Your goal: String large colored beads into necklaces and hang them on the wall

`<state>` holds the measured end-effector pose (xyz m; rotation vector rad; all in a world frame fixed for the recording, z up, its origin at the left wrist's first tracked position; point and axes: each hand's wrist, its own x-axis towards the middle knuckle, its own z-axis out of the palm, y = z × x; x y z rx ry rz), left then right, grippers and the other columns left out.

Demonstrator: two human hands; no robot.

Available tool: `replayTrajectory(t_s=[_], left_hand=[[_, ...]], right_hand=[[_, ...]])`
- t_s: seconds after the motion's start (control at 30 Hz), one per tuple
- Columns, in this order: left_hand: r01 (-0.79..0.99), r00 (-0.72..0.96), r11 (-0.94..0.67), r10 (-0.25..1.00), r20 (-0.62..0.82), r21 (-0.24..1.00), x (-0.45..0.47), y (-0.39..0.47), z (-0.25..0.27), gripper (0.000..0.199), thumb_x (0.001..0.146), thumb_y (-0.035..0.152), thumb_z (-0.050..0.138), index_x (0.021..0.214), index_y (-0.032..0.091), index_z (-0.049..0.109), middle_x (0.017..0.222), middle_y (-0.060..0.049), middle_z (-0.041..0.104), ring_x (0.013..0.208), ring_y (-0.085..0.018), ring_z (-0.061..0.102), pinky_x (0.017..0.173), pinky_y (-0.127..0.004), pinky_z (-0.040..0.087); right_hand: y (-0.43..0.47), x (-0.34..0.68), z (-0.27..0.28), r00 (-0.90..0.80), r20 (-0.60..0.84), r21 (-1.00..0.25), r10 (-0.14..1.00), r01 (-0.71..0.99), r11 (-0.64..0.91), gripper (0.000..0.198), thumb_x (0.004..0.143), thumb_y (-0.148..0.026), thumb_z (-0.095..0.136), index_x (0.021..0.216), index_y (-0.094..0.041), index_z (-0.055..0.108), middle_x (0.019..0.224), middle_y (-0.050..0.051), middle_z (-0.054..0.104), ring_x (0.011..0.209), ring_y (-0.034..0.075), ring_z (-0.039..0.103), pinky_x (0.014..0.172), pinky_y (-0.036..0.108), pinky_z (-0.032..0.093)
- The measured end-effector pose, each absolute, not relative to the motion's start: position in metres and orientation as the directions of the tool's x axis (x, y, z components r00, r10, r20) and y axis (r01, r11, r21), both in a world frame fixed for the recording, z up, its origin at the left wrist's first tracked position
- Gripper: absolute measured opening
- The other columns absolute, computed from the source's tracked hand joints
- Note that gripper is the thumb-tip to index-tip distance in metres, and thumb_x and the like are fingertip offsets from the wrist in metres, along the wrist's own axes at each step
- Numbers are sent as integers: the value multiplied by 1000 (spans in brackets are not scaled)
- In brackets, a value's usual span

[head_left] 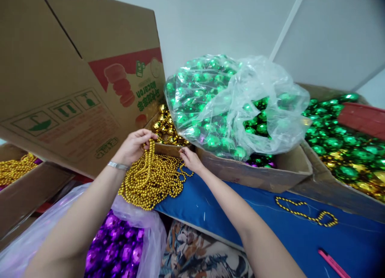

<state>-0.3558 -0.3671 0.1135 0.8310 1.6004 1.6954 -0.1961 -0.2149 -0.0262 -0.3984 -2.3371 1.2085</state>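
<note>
My left hand (136,146), a silver band at its wrist, pinches looped gold bead strands (149,160) that hang down onto a big heap of gold bead necklaces (150,186). To the right of that heap is my right hand (191,158), its thumb and fingertips pressed together. What it holds, if anything, is too small to make out. A loose loop of gold beads (184,173) lies just below its fingers at the heap's edge. Behind both hands, an open cardboard box holds larger shiny gold beads (167,125).
A clear plastic bag of green beads (207,97) rests on a cardboard box (255,174). A single gold strand (296,212) and a pink marker (332,262) lie on the blue table (258,226). A tall carton (81,81) leans at left; purple beads (116,246) fill a bag below.
</note>
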Motion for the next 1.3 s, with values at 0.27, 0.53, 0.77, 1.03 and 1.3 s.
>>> replayTrajectory(t_s=[0.27,0.53,0.77,1.03,1.3], left_hand=[[4,-611,-271,761,217,962,-359,-386,149,15,70,20,75,70,17,61,125,-6,63,50,-2,43,43,-17,35],[-54,-590,-272,785,189,961,-351,-382,138,19,70,26,78,73,16,62,126,-8,61,70,-8,57,43,-14,32],[-94,-526,109,839,-142,990,-334,-365,84,33,64,36,81,76,12,63,113,-12,65,67,-9,59,40,-14,25],[-160,-438,205,862,-255,966,-312,-369,54,36,69,42,77,84,13,60,112,-11,64,69,-11,62,42,-13,26],[113,-416,257,890,-189,960,-301,-378,50,36,77,49,64,80,14,55,116,-9,61,47,-2,39,37,-17,20]], right_hand=[[-218,-194,-59,-865,86,-808,494,229,542,18,99,-26,36,109,-19,50,90,1,64,65,9,65,65,19,45],[-234,-188,-94,-727,-124,-698,675,548,462,17,94,-22,49,105,-12,58,103,10,63,92,19,63,85,34,47],[-247,-185,-63,-709,22,-831,705,379,407,28,96,-20,36,116,-17,56,115,12,59,104,18,59,89,29,45],[-267,-185,-28,-871,90,-990,483,-132,-54,40,93,-52,44,121,-23,48,98,1,62,40,1,40,36,17,32],[-280,-190,-31,-932,46,-979,360,-115,-171,41,86,-54,53,107,-19,53,82,-2,58,40,2,38,36,17,28]])
